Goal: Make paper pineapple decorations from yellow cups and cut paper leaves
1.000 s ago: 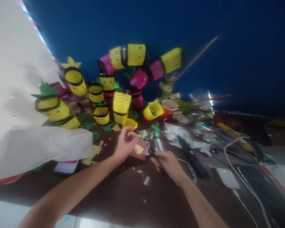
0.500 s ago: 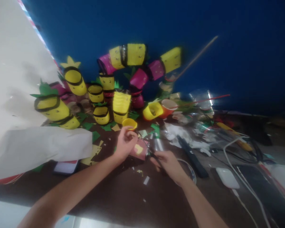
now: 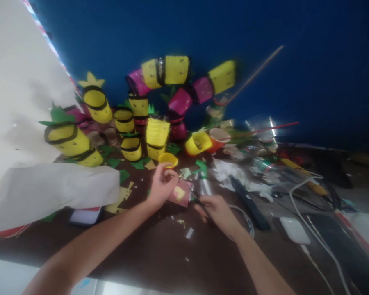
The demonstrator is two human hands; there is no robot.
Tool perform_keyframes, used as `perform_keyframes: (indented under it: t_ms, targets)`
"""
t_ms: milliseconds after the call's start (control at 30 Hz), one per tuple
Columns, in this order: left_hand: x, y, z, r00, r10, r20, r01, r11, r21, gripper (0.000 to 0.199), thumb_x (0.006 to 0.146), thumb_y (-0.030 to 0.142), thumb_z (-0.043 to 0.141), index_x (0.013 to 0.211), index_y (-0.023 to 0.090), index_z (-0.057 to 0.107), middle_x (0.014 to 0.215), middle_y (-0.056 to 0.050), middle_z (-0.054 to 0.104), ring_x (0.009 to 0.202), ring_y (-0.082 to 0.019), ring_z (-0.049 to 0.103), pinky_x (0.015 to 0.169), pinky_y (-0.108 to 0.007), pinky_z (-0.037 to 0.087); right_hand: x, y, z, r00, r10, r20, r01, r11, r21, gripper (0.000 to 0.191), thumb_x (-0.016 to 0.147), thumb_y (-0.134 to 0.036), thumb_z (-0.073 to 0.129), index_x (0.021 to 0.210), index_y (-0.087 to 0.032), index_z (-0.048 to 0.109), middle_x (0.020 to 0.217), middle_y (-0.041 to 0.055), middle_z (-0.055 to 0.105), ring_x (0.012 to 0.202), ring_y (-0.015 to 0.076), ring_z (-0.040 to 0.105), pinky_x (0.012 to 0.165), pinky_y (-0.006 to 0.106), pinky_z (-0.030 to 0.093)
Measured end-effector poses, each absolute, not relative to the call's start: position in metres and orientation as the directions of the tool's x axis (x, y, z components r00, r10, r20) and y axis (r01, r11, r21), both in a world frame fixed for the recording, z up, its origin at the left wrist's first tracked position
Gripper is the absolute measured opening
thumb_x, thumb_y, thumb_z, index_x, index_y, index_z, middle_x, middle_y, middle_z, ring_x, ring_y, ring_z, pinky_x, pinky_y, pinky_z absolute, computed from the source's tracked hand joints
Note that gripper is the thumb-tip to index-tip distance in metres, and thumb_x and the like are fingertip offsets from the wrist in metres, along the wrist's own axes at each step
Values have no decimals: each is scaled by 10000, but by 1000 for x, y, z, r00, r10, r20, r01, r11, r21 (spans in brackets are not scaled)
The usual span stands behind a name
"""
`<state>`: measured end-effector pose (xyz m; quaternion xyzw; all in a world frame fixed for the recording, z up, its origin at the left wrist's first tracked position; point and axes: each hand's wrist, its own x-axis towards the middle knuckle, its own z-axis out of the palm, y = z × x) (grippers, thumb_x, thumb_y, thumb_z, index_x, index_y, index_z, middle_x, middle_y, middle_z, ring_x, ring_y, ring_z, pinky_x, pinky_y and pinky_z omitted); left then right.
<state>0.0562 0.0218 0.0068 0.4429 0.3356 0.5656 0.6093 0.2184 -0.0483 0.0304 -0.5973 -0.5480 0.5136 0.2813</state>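
Note:
My left hand [image 3: 163, 184] is closed in a pinch, just in front of a small yellow cup [image 3: 167, 160]; whatever lies between its fingertips is too small and blurred to name. To its right, my right hand [image 3: 217, 213] grips a slim tool with a dark handle [image 3: 203, 205]. The tool's thin metal end points up and left toward the left fingertips. Below that tip, on the dark table, is a pinkish square [image 3: 174, 198] with a pale yellow piece [image 3: 180, 193] on it.
Behind stand several yellow pineapple-like cups [image 3: 131, 149] and magenta ones [image 3: 180, 101]. White paper [image 3: 89, 186] and a phone [image 3: 85, 216] lie left. Right are a black bar-shaped object [image 3: 249, 203], crumpled white plastic [image 3: 224, 170], a white case [image 3: 294, 229] and cables. Scraps dot the table [image 3: 160, 254].
Almost nothing differs. Both hands stay in place, with the tool's tip still near the left fingertips.

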Motion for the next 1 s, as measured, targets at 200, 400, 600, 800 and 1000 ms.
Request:
perform_keyframes:
  t_ms: [200, 400, 600, 800, 1000]
  targets:
    - [56, 22, 5, 165, 981, 104, -404, -29, 914, 362, 641, 216, 658, 926, 201, 437, 604, 69, 489, 593, -76, 490, 643, -218, 387, 220, -47, 30, -153, 942, -300, 360, -230, -904, 462, 681, -537, 569, 457, -173, 393, 400, -37, 430, 398, 73, 407, 403, 195, 274]
    - [55, 22, 3, 181, 976, 118, -387, -40, 921, 350, 665, 197, 635, 948, 198, 429, 609, 65, 498, 603, -79, 484, 648, -220, 382, 222, -47, 28, -152, 939, -309, 363, -237, -901, 449, 681, -513, 583, 465, -174, 383, 402, -43, 427, 392, 66, 396, 395, 190, 264]
    - [56, 22, 6, 171, 981, 86, -395, -12, 919, 361, 635, 232, 663, 918, 202, 441, 597, 70, 488, 587, -77, 476, 631, -214, 377, 222, -48, 28, -146, 940, -307, 379, -234, -895, 470, 678, -534, 578, 455, -174, 373, 397, -40, 432, 383, 63, 391, 379, 185, 263]
    - [56, 22, 6, 158, 984, 83, -397, -13, 918, 331, 643, 213, 649, 904, 200, 447, 606, 68, 471, 587, -73, 479, 627, -214, 378, 220, -48, 32, -129, 942, -310, 379, -241, -893, 482, 671, -559, 568, 459, -178, 363, 391, -41, 419, 375, 61, 378, 372, 188, 250]
    - [56, 23, 4, 135, 988, 76, -389, -18, 921, 312, 652, 185, 640, 901, 194, 453, 601, 70, 474, 589, -67, 474, 630, -206, 377, 220, -48, 33, -144, 945, -293, 386, -219, -896, 481, 683, -544, 565, 451, -174, 362, 388, -43, 409, 384, 58, 371, 397, 194, 251]
